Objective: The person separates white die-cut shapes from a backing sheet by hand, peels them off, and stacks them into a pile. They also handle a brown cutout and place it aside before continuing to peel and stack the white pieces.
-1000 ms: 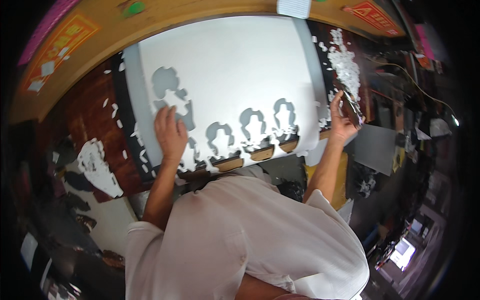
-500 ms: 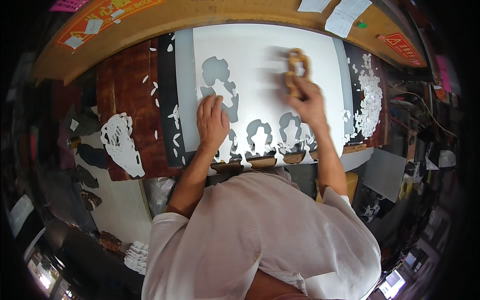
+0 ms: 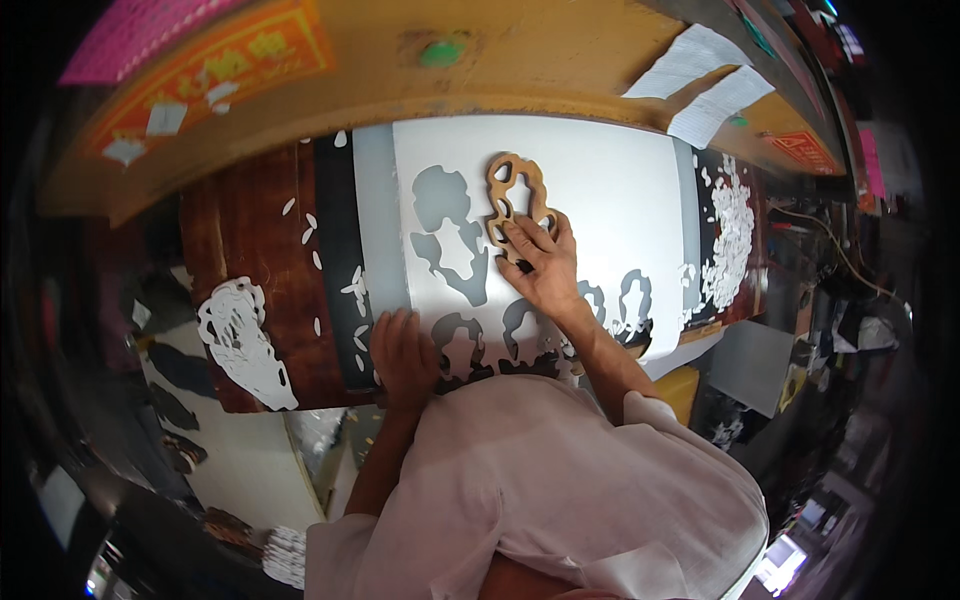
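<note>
head view: the right hand [image 3: 540, 265] presses a wooden cutting die [image 3: 517, 200] flat on the white sheet [image 3: 610, 200], fingers spread over its lower end, not closed around it. the left hand [image 3: 403, 350] lies flat, palm down, on the sheet's near edge. a large shape is already cut out beside the die and a row of smaller cutouts [image 3: 520, 335] runs along the near edge. judging by this, the work is partly done: the sheet's upper right is uncut, with open room there. white scraps [image 3: 735, 235] pile at the right edge.
</note>
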{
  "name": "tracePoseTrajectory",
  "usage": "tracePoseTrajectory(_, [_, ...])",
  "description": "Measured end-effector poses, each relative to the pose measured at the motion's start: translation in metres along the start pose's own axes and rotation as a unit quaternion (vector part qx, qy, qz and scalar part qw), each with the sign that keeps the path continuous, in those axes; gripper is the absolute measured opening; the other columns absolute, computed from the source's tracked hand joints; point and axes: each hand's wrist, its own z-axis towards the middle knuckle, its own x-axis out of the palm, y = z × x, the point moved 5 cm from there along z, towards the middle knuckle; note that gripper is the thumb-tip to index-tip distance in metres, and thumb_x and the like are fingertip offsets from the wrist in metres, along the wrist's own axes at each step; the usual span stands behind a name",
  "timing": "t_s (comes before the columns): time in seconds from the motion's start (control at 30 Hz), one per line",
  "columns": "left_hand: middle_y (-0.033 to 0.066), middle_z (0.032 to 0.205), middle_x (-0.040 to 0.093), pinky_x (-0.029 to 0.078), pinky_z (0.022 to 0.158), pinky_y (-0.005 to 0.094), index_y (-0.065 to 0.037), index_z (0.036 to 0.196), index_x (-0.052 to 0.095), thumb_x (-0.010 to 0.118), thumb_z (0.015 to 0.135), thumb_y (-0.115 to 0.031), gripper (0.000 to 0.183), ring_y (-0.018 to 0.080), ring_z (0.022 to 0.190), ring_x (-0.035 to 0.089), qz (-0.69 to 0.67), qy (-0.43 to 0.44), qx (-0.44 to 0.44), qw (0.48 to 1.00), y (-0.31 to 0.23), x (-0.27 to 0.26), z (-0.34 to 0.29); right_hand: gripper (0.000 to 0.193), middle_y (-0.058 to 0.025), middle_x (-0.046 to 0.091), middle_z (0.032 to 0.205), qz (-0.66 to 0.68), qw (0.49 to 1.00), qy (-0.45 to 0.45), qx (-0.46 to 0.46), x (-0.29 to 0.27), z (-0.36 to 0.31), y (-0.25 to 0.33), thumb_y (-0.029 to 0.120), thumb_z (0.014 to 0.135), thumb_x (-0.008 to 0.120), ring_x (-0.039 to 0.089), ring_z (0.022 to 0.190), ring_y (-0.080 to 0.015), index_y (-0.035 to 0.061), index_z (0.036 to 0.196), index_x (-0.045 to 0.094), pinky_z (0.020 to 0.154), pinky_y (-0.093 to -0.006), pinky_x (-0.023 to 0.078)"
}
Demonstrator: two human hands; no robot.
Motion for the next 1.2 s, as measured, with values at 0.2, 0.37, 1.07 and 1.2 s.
tracePoseTrajectory(0.2, [0.0176, 0.129, 0.062, 0.044, 0.107, 0.0563, -0.002, 0.126, 0.065, 0.062, 0.088, -0.013, 0.039, 0.0431, 0.124, 0.056, 0.076, -0.072, 0.069, 0.992, -0.016, 0.0, 0.006, 0.046, -0.0203, 0.051, 0.148, 0.058, 0.992, -0.111, 0.031, -0.029, -0.06, -0.002, 0.028, 0.083, 0.08, 0.044, 0.132, -0.0548, 0.0078, 0.124, 0.074, 0.113, -0.0623, 0.036])
tracePoseTrajectory(0.37, [0.0215, 0.125, 0.062, 0.043, 0.105, 0.0565, 0.0, 0.126, 0.064, 0.062, 0.092, -0.015, 0.037, 0.045, 0.117, 0.057, 0.047, -0.13, 0.058, 0.989, -0.025, -0.007, -0.018, 0.038, -0.0141, 0.075, 0.101, 0.275, 0.898, -0.167, 0.299, -0.084, -0.158, -0.073, 0.023, 0.094, 0.074, 0.071, 0.092, -0.0219, 0.0025, 0.125, 0.071, 0.086, -0.0335, 0.056])
tracePoseTrajectory(1.07, [0.0167, 0.083, 0.062, 0.048, 0.072, 0.0506, -0.006, 0.084, 0.062, 0.068, 0.081, -0.013, 0.01, 0.04, 0.079, 0.061, 0.072, -0.084, 0.018, 0.994, -0.028, 0.003, -0.076, 0.015, -0.0095, 0.072, 0.093, -0.002, 0.991, -0.12, 0.059, -0.067, -0.23, -0.096, 0.023, 0.09, 0.073, 0.066, 0.091, -0.0327, 0.0106, 0.098, 0.076, 0.09, -0.0489, 0.045])
tracePoseTrajectory(1.2, [0.0127, 0.089, 0.061, 0.042, 0.072, 0.0486, -0.009, 0.095, 0.062, 0.064, 0.087, -0.018, 0.013, 0.0362, 0.083, 0.059, 0.091, -0.107, 0.038, 0.989, -0.031, 0.008, -0.074, 0.026, -0.0101, 0.073, 0.099, -0.019, 0.993, -0.103, 0.048, -0.076, -0.243, -0.083, 0.023, 0.092, 0.072, 0.064, 0.092, -0.0324, 0.0083, 0.114, 0.074, 0.092, -0.0471, 0.042])
